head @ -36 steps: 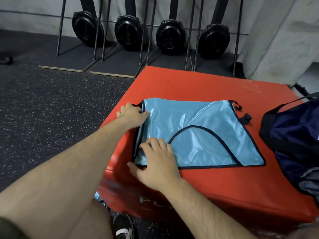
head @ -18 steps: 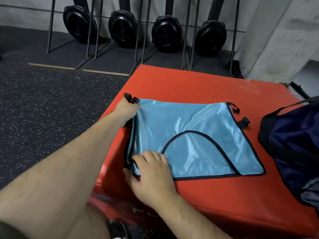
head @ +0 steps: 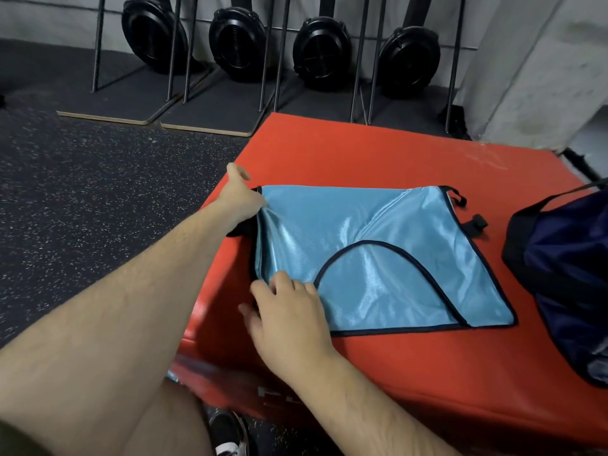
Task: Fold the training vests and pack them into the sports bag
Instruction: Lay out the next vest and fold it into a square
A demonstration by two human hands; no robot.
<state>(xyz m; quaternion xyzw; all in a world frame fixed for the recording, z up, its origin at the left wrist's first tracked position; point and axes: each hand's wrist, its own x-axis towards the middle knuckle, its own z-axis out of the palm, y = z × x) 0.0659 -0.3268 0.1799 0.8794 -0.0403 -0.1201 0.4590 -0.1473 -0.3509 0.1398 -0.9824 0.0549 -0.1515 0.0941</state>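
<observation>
Head view: a light-blue training vest [head: 378,258], trimmed in black, is laid flat on a red padded box [head: 378,153]. Its far-left corner is pinched by the left hand [head: 241,200]; its near-left corner is pressed by the right hand [head: 289,314], fingers loosely spread. A navy sports bag [head: 566,274] is set just right of the vest.

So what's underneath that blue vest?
The blue vest lies flat on a red mat. Whether anything is tucked beneath it is hidden by the cloth.
</observation>
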